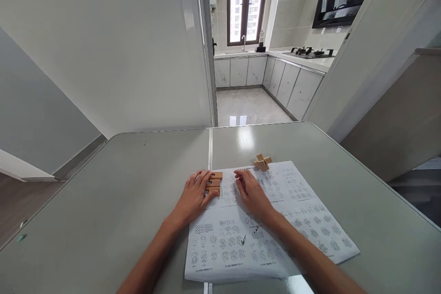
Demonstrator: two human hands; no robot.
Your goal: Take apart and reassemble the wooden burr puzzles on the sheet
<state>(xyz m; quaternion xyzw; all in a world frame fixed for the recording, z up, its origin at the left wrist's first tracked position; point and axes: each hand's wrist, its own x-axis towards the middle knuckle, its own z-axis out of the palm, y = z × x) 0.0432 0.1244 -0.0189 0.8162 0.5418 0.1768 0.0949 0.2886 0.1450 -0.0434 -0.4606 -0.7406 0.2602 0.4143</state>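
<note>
My left hand (195, 195) lies flat on the table with its fingers stretched over a few loose wooden puzzle bars (215, 181), touching them. My right hand (251, 191) rests palm down on a white printed sheet (275, 225) of puzzle diagrams, fingers spread and holding nothing. An assembled wooden cross puzzle (262, 161) stands at the sheet's far edge, a little beyond my right hand.
The sheet lies on a grey folding table (113, 202) with a seam down its middle. A white wall stands behind on the left. An open doorway leads to a kitchen with cabinets (292, 82), a stove and a window.
</note>
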